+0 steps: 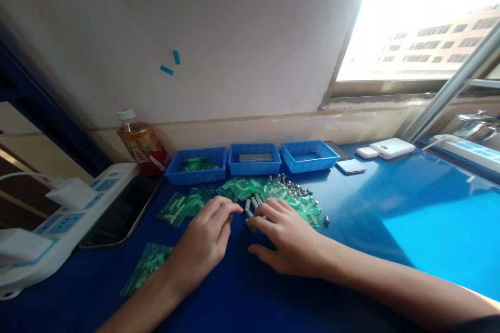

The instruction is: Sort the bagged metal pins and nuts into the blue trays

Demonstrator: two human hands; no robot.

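Note:
Several short grey metal cylinders [252, 204] lie in a small cluster on the blue table in front of me. My left hand [207, 234] is just left of them, its fingers curled and pressed together; whatever they may hold is hidden. From the right, my right hand [287, 239] reaches over the cluster with its fingertips on or just above the pieces, thumb held apart. Behind and around the hands lie green plastic bags [175, 209] with metal parts inside. Loose screw-like metal parts [297, 187] are scattered behind my right hand. Another green bag [146, 265] sits by my left forearm.
Along the wall stand three blue trays: one with green bags [172, 171], one with metal rods [253, 168], and a third [312, 164]. At left are a bottle [140, 140], a black phone [121, 213] and a power strip [66, 223]. White devices [391, 148] rest at right.

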